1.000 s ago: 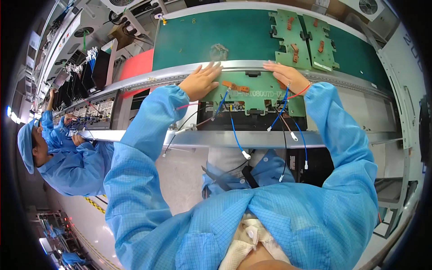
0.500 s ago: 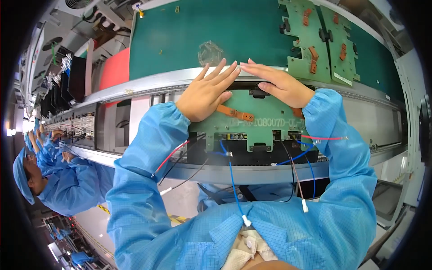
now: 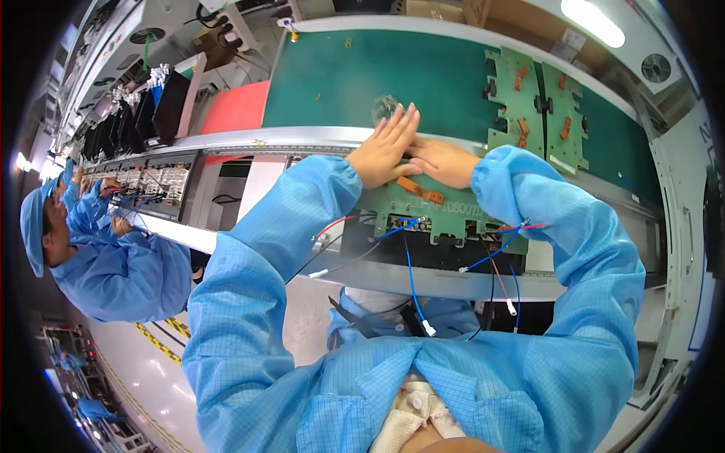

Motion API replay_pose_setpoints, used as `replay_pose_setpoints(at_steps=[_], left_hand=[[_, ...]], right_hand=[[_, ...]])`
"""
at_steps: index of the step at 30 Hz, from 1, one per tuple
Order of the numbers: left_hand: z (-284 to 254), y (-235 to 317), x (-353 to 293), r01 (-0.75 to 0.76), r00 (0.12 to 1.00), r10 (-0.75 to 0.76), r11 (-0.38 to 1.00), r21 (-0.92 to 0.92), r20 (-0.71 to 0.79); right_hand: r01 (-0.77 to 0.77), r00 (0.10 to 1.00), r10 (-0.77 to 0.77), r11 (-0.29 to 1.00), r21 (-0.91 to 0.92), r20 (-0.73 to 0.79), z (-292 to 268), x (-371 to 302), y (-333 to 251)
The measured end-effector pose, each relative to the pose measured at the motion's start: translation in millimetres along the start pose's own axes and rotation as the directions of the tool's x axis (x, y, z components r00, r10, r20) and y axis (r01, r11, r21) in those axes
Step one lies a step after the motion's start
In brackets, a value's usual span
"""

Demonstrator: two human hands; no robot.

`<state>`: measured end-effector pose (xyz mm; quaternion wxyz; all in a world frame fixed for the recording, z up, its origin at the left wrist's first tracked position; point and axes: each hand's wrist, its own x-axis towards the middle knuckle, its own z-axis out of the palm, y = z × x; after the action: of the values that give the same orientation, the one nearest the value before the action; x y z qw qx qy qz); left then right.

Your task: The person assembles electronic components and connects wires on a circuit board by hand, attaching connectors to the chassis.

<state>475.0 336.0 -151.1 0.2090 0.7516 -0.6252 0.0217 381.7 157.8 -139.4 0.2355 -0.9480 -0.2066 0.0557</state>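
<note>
In front of me a green fixture plate [image 3: 381, 198] lies over a black frame [image 3: 377, 249] on the conveyor, with an orange clip [image 3: 419, 189] across it. Flat on the plate's far part rests my left hand [image 3: 384, 151], its fingers stretched away from me. My right hand [image 3: 444, 161] is laid flat beside it, its fingertips partly hidden by the left. Neither holds anything that I can see. Loose wires hang off the near side: a blue wire [image 3: 412, 283] with a white connector, a brown wire [image 3: 351, 258], and several others in red, black and blue.
Beyond the rail [image 3: 317, 137] is a green work mat [image 3: 332, 83] with a clear plastic piece [image 3: 384, 108] by my left fingertips. Two more green plates [image 3: 515, 102] with orange clips stand at its right. On the left, a person in blue [image 3: 121, 264] works along the same line.
My hands have come together, the right one sliding left until its fingers meet and partly go under the left. The whole view has shifted, showing more of the far side.
</note>
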Motion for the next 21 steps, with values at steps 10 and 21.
replay_pose_setpoints(at_steps=[10, 21], left_hand=[[-1.8, 50.7, 68.8, -0.452, 0.84, 0.498, 0.862, -0.228, 0.218], [-3.0, 54.0, 74.3, -0.392, 0.86, 0.476, 0.847, -0.36, 0.183]], right_hand=[[-0.04, 0.989, 0.078, 0.959, -0.28, 0.125, -15.3, 5.6, -33.4], [-0.075, 0.997, 0.079, 0.948, -0.311, 0.002, -13.5, 2.0, -23.1]])
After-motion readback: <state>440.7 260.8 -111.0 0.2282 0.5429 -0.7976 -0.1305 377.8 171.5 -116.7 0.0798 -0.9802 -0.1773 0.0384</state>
